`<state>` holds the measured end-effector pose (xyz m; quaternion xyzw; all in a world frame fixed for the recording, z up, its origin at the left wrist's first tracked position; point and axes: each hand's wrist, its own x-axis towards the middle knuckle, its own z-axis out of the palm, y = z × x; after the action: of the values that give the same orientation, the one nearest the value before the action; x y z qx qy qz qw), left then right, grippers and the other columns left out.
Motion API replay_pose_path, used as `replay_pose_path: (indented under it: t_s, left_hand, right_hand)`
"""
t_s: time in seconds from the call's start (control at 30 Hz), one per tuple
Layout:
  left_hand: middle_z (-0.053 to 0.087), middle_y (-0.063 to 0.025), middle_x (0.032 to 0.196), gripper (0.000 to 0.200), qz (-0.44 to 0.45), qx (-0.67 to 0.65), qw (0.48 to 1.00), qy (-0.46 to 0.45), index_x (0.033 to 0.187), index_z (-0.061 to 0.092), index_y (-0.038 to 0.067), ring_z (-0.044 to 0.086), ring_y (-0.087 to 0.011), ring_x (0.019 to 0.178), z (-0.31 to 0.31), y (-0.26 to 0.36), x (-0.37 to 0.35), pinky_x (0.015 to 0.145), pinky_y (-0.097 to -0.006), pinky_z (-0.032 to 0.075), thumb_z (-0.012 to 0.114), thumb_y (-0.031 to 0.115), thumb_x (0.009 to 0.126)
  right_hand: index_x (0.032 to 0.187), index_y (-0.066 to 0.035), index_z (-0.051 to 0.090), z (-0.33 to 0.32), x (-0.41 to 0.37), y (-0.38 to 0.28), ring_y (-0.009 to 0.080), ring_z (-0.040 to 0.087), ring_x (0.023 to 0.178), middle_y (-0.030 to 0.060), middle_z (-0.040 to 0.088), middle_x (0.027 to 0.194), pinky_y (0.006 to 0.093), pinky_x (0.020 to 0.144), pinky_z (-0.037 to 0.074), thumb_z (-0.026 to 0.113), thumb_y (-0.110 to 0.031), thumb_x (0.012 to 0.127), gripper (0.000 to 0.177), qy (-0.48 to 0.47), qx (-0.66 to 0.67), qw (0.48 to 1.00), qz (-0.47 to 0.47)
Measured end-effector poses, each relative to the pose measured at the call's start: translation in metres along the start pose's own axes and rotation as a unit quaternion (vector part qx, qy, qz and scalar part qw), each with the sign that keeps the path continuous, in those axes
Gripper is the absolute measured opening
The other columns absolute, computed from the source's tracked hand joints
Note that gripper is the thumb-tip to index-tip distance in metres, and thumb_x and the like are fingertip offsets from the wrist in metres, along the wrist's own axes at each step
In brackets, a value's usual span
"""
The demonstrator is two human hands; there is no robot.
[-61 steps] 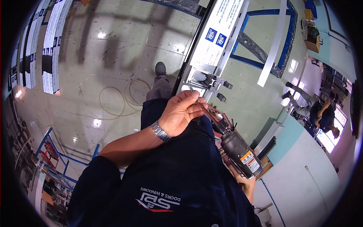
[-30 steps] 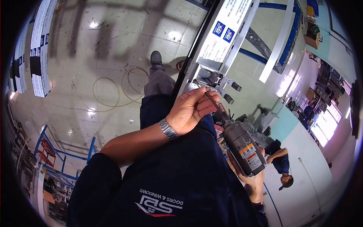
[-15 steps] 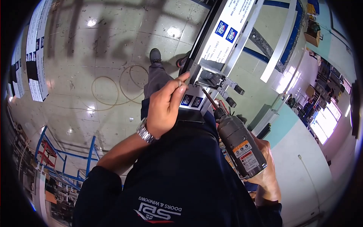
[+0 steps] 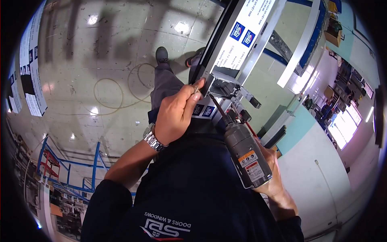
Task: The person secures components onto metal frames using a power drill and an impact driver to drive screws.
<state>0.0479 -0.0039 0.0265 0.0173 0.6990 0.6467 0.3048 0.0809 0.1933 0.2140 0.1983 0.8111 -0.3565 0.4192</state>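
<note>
My right hand (image 4: 271, 171) grips a dark grey power drill (image 4: 246, 151) with warning labels on its body. Its long bit (image 4: 219, 106) points up and left, with the tip close to the cut end of a frame profile (image 4: 222, 77). My left hand (image 4: 176, 113), wearing a metal watch, is closed in a pinch beside that end. Something small shows between thumb and forefinger, too small to name. Black and metal fittings (image 4: 242, 96) sit on the profile's end, just right of the bit tip. White film with blue logos (image 4: 238, 34) covers the profile.
Film-covered profiles (image 4: 30, 64) stand at the far left. A thin hose (image 4: 108, 94) lies coiled on the tiled floor. A blue rack (image 4: 94, 169) is at lower left, and a blue-edged frame (image 4: 310, 36) at upper right. Stacked profiles (image 4: 278, 125) lie to the right.
The drill has shifted left and slightly up, its bit tip now nearer my left fingertips. My left hand has moved slightly right, still pinching.
</note>
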Motion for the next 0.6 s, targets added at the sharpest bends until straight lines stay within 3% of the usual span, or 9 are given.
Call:
replay_pose_path:
  t_s: [0.2, 0.47, 0.6]
  left_hand:
    - [0.073, -0.0152, 0.105, 0.026, -0.005, 0.015, 1.000, -0.027, 0.124, 0.062, 0.000, 0.072, -0.0268, 0.081, -0.005, 0.000, 0.008, 0.071, -0.0320, 0.054, 0.053, 0.014, 0.104]
    - [0.067, -0.0159, 0.128, 0.018, -0.019, 0.035, 0.998, -0.049, 0.109, 0.060, -0.003, 0.073, -0.0291, 0.093, -0.009, 0.002, 0.008, 0.079, -0.0332, 0.055, 0.052, 0.012, 0.104]
    - [0.067, -0.0159, 0.128, 0.019, -0.033, 0.036, 0.997, -0.052, 0.110, 0.060, -0.004, 0.072, -0.0295, 0.098, -0.008, 0.004, 0.008, 0.081, -0.0331, 0.055, 0.052, 0.011, 0.104]
  right_hand:
    - [0.121, 0.001, 0.059, -0.003, 0.003, -0.008, 0.0354, 0.071, 0.072, 0.0187, 0.069, 0.087, 0.0396, 0.066, 0.055, 0.074, -0.007, 0.077, 0.048, -0.023, -0.011, 0.999, 0.026]
    - [0.119, 0.000, 0.059, -0.006, 0.011, -0.008, 0.0348, 0.073, 0.076, 0.0196, 0.070, 0.089, 0.0404, 0.069, 0.055, 0.074, -0.008, 0.078, 0.044, -0.020, 0.024, 0.998, 0.046]
    - [0.120, -0.001, 0.059, -0.005, 0.012, -0.009, 0.0342, 0.073, 0.077, 0.0196, 0.071, 0.089, 0.0416, 0.071, 0.056, 0.074, -0.010, 0.078, 0.046, -0.034, 0.024, 0.997, 0.067]
